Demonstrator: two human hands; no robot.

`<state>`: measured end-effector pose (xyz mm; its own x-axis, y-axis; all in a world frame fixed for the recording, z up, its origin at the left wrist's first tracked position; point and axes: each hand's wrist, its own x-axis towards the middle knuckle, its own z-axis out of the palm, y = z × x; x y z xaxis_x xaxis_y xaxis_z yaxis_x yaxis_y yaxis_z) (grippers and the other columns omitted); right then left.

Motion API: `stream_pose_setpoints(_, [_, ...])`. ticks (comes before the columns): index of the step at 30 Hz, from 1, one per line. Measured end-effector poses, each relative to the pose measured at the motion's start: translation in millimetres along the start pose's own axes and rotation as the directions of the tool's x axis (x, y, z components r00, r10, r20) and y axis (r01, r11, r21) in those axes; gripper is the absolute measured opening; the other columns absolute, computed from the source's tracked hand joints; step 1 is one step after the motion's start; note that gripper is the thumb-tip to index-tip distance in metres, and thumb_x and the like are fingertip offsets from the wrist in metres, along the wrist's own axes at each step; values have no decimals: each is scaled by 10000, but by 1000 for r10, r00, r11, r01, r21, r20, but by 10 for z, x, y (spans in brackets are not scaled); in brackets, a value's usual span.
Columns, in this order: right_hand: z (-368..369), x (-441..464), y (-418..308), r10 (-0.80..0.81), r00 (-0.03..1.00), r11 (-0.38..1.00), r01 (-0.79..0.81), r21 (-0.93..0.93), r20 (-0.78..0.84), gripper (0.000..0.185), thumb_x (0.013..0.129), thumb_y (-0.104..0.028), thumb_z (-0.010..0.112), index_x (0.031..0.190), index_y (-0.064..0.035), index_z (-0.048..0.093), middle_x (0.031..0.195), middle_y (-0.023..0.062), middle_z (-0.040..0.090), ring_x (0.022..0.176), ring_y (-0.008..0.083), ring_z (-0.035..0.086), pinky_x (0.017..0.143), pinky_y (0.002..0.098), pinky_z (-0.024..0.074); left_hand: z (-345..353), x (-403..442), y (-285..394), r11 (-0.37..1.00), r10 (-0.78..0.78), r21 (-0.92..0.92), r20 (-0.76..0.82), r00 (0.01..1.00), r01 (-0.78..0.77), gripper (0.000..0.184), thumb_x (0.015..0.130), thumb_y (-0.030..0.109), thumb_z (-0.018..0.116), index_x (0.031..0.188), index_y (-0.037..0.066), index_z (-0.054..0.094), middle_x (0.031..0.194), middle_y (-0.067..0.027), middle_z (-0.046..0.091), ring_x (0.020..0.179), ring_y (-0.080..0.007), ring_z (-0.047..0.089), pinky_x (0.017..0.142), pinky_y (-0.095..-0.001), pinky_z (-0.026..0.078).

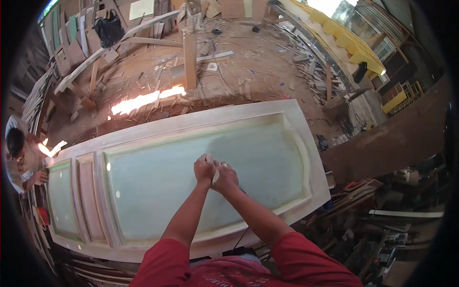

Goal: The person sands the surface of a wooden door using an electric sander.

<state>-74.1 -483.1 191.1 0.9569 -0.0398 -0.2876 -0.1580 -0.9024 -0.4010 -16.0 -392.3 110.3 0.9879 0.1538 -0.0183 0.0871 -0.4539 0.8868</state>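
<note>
A wooden door (313, 153) with a raised moulding lies flat in front of me. Its large recessed panel (158, 191) is pale green. Over the middle of that panel my left hand (204, 170) and my right hand (226, 178) are close together, side by side. Both have their fingers closed. Something small and whitish shows between them, but its kind is hidden by the fingers. A darker grey-green area covers the panel's upper right, beyond my hands.
At the door's far left end, another person (24, 158) has a hand near its edge. Wood scraps litter the floor (143, 81) beyond. A wooden post (190, 60) stands there, a yellow slatted piece (334, 36) lies at upper right, and a brown board (377, 138) adjoins the right.
</note>
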Motion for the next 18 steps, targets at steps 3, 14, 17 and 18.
stream_pose_setpoints(3, [-219,-33,497,76,997,997,-76,0,-26,793,795,-488,867,1435,-126,570,1319,172,684,1248,372,678,1052,467,583,560,-91,241,997,55,43,53,997,-57,393,1023,285,493,859,29,741,913,-268,746,869,-516,713,804,-588,563])
stream_pose_setpoints(14, [-353,-211,1246,119,982,988,-131,-76,-150,788,754,-443,903,1406,-118,605,1279,160,691,1225,361,691,1062,472,575,1515,-340,123,921,347,165,65,935,-353,168,928,204,705,856,59,660,850,-222,715,788,-477,710,690,-568,586])
stream_pose_setpoints(17, [-193,-243,898,76,981,994,-89,-67,-176,779,750,-426,905,1394,-99,613,1274,168,691,1223,362,689,1056,473,573,989,-337,170,904,332,244,119,936,-352,160,951,243,655,881,103,685,891,-207,725,808,-483,713,706,-574,584])
stream_pose_setpoints(18, [-117,-266,766,63,984,995,-75,-67,-165,769,756,-427,898,1387,-89,616,1271,172,691,1222,362,688,1053,473,573,845,-343,89,946,188,237,150,971,-220,349,1037,337,525,906,110,755,950,-236,765,869,-518,719,787,-600,584])
